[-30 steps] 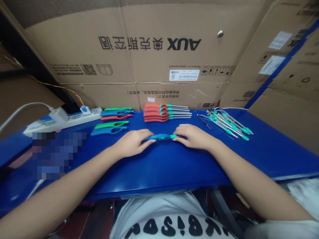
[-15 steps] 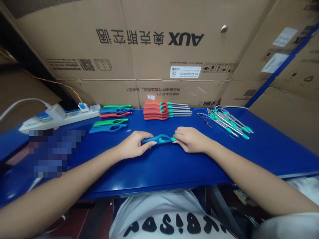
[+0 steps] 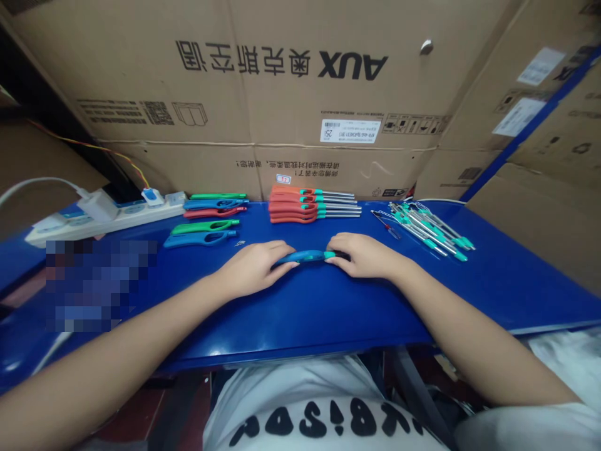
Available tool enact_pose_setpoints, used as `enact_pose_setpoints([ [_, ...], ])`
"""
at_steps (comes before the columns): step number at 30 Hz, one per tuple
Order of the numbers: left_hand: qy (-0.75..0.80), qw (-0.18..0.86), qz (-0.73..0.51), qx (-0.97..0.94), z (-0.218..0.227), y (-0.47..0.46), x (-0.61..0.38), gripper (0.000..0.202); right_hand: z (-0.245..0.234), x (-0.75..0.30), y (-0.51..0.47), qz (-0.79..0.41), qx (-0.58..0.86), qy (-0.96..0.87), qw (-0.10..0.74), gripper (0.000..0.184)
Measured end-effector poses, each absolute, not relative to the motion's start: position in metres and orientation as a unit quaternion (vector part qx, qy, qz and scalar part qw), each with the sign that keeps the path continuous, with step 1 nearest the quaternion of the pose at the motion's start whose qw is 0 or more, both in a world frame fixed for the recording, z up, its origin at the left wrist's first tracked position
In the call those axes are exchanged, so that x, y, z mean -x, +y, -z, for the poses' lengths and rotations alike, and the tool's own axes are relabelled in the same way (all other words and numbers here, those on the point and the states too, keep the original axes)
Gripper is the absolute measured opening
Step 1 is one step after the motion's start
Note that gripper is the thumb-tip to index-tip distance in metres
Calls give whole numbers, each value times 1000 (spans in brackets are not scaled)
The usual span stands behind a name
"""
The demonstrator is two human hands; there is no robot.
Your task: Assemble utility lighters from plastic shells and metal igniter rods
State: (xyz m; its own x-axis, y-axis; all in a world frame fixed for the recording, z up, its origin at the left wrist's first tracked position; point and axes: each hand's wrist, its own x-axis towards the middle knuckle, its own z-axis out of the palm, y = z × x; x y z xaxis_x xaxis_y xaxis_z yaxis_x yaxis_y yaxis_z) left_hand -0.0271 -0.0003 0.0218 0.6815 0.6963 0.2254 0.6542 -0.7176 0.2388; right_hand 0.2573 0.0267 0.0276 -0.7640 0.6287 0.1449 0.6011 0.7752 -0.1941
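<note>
A blue long-nosed lighter with a teal collar (image 3: pixel 305 256) lies across the middle of the blue table (image 3: pixel 305 307), held from both ends. My left hand (image 3: pixel 251 268) is closed on its blue handle. My right hand (image 3: pixel 361 254) is closed over the teal collar and the metal tube end, which its fingers hide. Both hands rest on the table top.
Behind the hands lie a stack of orange lighters (image 3: pixel 300 212), loose green, blue and red handles (image 3: pixel 206 232), and a heap of metal tubes with teal ends (image 3: pixel 429 228). A white power strip (image 3: pixel 94 216) sits at the far left. Cardboard boxes (image 3: pixel 282 94) wall the back.
The blue lighter was turned on edge half a second ago, showing its handle loop; now it lies flatter between the same two hands. The view has shifted slightly.
</note>
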Motion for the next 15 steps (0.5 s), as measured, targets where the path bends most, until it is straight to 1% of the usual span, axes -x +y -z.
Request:
enact_pose_setpoints([
  [4, 357, 77, -117, -923, -22, -1, 23, 45, -36, -268, 32, -108, 399, -908, 68, 16],
  [6, 358, 70, -114, -924, -22, -1, 24, 46, -36, -274, 36, -119, 414, -900, 66, 17],
  [9, 367, 57, -109, -922, -22, 1, 27, 46, -36, -283, 41, -140, 418, -895, 66, 13],
  [11, 374, 50, -104, -920, -23, 2, 29, 45, -38, -291, 44, -147, 431, -888, 70, 16],
  [13, 388, 44, -103, -915, -24, 2, 30, 43, -41, -300, 48, -114, 481, -866, 70, 25],
  [15, 408, 48, -112, -905, -23, 2, 30, 42, -43, -309, 53, -33, 582, -811, 51, 35],
])
